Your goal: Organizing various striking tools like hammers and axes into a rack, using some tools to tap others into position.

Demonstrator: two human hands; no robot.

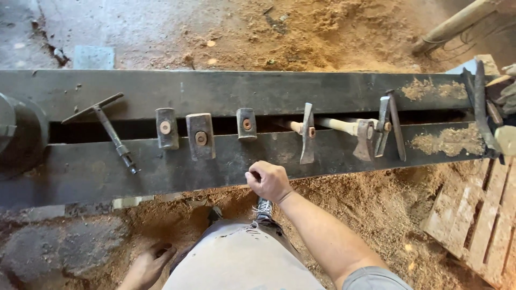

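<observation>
My right hand (269, 180) rests as a closed fist on the near edge of a long dark steel beam (161, 169); nothing shows inside it. My left hand (148, 266) hangs low beside my leg, fingers loosely spread over the sawdust floor, holding nothing. A row of tools hangs head-up in the beam's slot: three hammer heads (200, 135), a pick hammer (307, 133), a hatchet (365, 139) with a pale handle, and a pointed hammer (388, 124). The nearest hammer head (246, 123) lies just beyond my right hand.
A T-shaped metal key (110, 129) lies across the slot at left. A round dark metal part (19, 131) sits at the beam's left end. A wooden pallet (478, 215) lies at right, more tools (484, 110) above it. Sawdust covers the ground.
</observation>
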